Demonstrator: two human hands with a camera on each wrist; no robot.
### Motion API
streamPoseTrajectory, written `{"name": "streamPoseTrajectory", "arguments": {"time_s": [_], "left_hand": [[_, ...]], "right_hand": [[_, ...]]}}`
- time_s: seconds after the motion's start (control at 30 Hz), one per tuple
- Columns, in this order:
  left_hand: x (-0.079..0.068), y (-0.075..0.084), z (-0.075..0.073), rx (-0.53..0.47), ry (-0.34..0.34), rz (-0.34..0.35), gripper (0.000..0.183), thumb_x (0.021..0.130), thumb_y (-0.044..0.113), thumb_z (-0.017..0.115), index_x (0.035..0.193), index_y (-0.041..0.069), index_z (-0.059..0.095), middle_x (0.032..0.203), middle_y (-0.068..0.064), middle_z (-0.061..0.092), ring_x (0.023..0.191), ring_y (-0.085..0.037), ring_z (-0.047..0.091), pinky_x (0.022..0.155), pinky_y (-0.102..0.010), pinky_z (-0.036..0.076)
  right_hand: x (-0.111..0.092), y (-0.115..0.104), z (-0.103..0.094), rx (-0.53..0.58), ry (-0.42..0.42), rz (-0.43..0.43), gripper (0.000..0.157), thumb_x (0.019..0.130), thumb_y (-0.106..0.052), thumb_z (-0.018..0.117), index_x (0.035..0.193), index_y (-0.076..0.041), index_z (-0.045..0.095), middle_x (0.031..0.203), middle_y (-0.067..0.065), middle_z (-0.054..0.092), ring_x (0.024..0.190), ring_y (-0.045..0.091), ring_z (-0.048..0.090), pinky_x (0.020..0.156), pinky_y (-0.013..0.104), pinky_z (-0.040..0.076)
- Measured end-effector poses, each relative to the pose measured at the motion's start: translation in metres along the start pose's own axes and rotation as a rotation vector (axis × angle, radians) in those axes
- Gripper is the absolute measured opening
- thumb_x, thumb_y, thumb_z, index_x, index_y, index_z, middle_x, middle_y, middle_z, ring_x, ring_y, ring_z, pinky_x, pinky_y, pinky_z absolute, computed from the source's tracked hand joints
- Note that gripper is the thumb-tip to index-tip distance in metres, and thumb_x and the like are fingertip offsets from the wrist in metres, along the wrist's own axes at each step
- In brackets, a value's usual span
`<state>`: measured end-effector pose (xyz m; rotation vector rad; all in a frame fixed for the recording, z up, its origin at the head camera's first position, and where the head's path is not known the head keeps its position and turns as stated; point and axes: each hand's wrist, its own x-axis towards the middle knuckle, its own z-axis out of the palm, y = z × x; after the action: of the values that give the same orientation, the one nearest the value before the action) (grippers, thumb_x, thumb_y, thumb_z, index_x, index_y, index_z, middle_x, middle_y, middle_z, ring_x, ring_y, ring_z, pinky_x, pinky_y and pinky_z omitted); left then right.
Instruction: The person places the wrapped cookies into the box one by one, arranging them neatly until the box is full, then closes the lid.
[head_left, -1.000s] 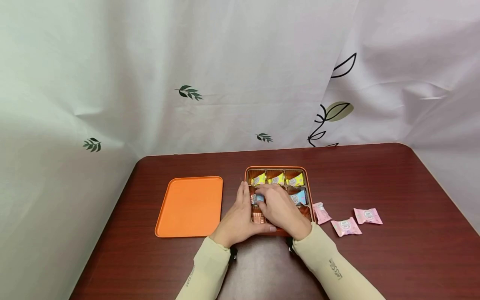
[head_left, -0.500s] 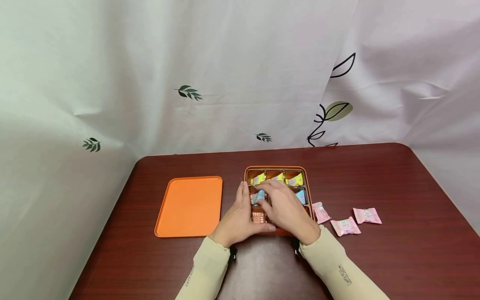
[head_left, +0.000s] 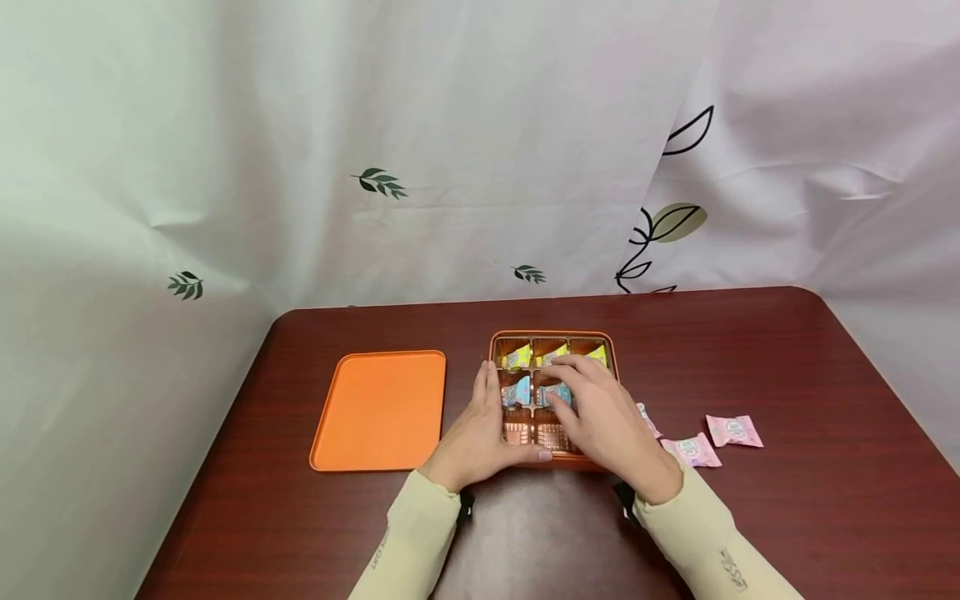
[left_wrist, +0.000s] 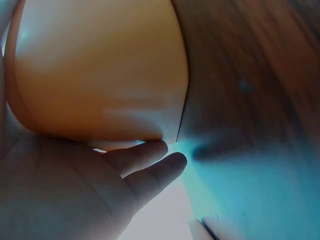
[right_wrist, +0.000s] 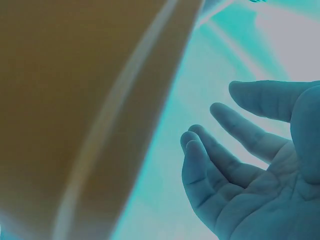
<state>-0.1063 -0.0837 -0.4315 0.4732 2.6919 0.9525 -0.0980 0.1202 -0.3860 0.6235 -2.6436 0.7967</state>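
An orange square box (head_left: pixel 551 332) with a divided plastic insert sits mid-table. Yellow-wrapped candies (head_left: pixel 517 358) fill its back row, and the middle row shows a blue-wrapped candy (head_left: pixel 516 392) on the left and another blue candy (head_left: pixel 556 392) at the centre. My left hand (head_left: pixel 474 446) rests against the box's left side and front, fingers straight and thumb along the front edge. Over the right part of the box hovers my right hand (head_left: pixel 603 417), its fingers loosely bent near the centre candy. The right wrist view shows nothing between those fingers. This hand hides the right-hand compartments.
Left of the box lies a flat orange square lid (head_left: pixel 382 408). On the table's right are pink-wrapped candies, one farther out (head_left: pixel 734 431), one nearer (head_left: pixel 693 451) and a third (head_left: pixel 648 418) partly behind my right hand. A pale curtain (head_left: pixel 450 150) hangs behind the table.
My right hand has moved rightward from the left middle compartment to the centre one, uncovering both blue candies there. The left hand has stayed against the box.
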Motion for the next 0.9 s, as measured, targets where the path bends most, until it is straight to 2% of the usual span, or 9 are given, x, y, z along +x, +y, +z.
{"name": "streamPoseTrajectory", "arguments": {"time_s": [0.2,0.5,0.77,0.9], "left_hand": [[0.001,-0.001,0.000,-0.002,0.001,-0.005,0.140,0.072,0.075,0.074,0.159,0.007,-0.012,0.168,-0.012,-0.014,0.150,-0.031,0.022,0.113,-0.044,0.036],[0.001,0.000,-0.001,-0.012,0.001,-0.010,0.142,0.071,0.076,0.074,0.159,0.008,-0.014,0.167,-0.011,-0.015,0.151,-0.028,0.018,0.113,-0.043,0.035],[0.000,0.000,-0.001,0.003,0.000,-0.010,0.142,0.071,0.077,0.073,0.159,0.009,-0.014,0.167,-0.010,-0.015,0.150,-0.028,0.019,0.113,-0.043,0.036],[0.000,0.000,0.000,0.019,-0.003,-0.011,0.142,0.070,0.080,0.071,0.159,0.009,-0.014,0.167,-0.009,-0.016,0.149,-0.030,0.024,0.111,-0.044,0.038]], "right_hand": [[-0.008,0.006,-0.010,-0.005,0.018,0.004,0.031,0.090,-0.013,0.075,0.119,-0.003,0.072,0.125,0.012,0.064,0.118,0.030,0.056,0.097,0.048,0.048],[-0.028,0.028,-0.028,-0.025,0.090,0.039,0.032,0.090,-0.008,0.073,0.121,-0.003,0.068,0.123,0.012,0.064,0.110,0.028,0.056,0.086,0.047,0.048],[-0.047,0.052,-0.042,-0.052,0.143,0.083,0.036,0.088,-0.001,0.070,0.123,0.000,0.066,0.122,0.016,0.063,0.112,0.034,0.055,0.092,0.052,0.043],[-0.057,0.065,-0.049,-0.075,0.146,0.121,0.037,0.086,-0.001,0.072,0.123,-0.001,0.065,0.122,0.018,0.062,0.113,0.038,0.054,0.091,0.054,0.041]]}}
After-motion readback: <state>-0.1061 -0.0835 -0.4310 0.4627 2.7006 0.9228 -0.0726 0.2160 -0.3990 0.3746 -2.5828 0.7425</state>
